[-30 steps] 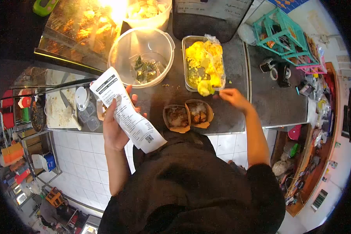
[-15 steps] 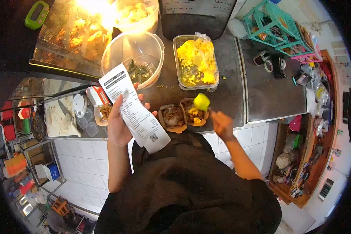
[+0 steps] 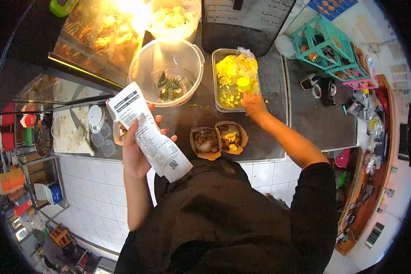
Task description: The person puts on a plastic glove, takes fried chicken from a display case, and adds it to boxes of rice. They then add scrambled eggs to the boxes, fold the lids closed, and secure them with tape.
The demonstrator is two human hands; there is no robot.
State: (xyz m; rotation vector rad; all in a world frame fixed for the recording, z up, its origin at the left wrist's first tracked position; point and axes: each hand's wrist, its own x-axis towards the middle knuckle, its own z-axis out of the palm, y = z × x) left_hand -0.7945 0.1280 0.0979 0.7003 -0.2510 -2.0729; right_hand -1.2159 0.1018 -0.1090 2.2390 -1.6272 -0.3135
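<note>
My left hand [image 3: 139, 150] holds a long printed receipt [image 3: 146, 132] in front of the counter's left part. My right hand [image 3: 255, 105] grips a yellow-green scoop [image 3: 243, 83], which is over the yellow food [image 3: 233, 68] in a metal tray [image 3: 216, 98]. Two brown takeaway boxes stand side by side at the counter's front edge. The left box [image 3: 206, 140] contains dark food and white grains. Yellow pieces lie on the dark food in the right box [image 3: 233, 137].
A clear plastic tub [image 3: 196, 64] with dark green leaves stands left of the tray. Behind it is another tub [image 3: 171, 18]. A lit glass case [image 3: 96, 41] and a cutting board with a knife [image 3: 73, 132] are at left. Teal baskets [image 3: 326, 45] stand at back right.
My right hand and the scoop have moved from above the right box up to the metal tray. The view has shifted slightly. My left hand still holds the receipt.
</note>
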